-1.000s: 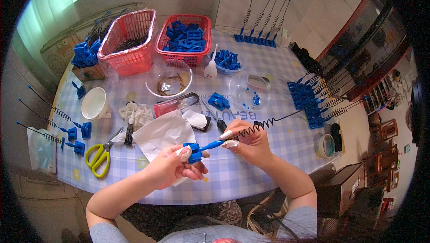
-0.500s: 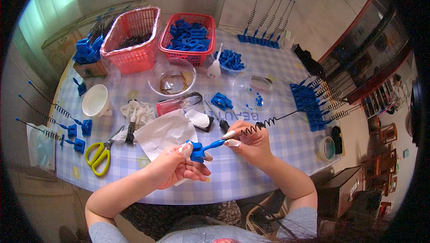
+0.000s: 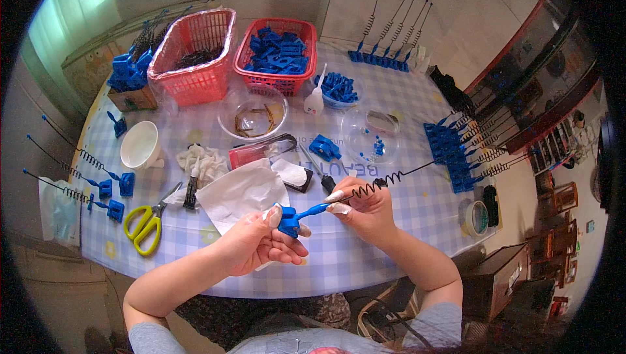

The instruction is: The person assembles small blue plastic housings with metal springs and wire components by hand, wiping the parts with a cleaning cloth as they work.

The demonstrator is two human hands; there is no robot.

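- Lower centre: the blue plastic clip (image 3: 287,223) juts right from your pinching left hand (image 3: 251,236).
- Your right hand (image 3: 367,209) pinches where the black coiled wire (image 3: 396,176) joins it.

- Place: room in a home, by appearance, given over to small handwork.
- Domestic: pale curtain (image 3: 65,37), ten o'clock; checked cloth (image 3: 443,214) over the desk; brown wooden cabinet (image 3: 501,279), four o'clock.
- Handwork: red baskets (image 3: 190,88), eleven o'clock, one heaped with blue plastic parts (image 3: 277,52); scissors (image 3: 147,227), eight o'clock; like blue-based wire coils (image 3: 450,158) massed, three o'clock.
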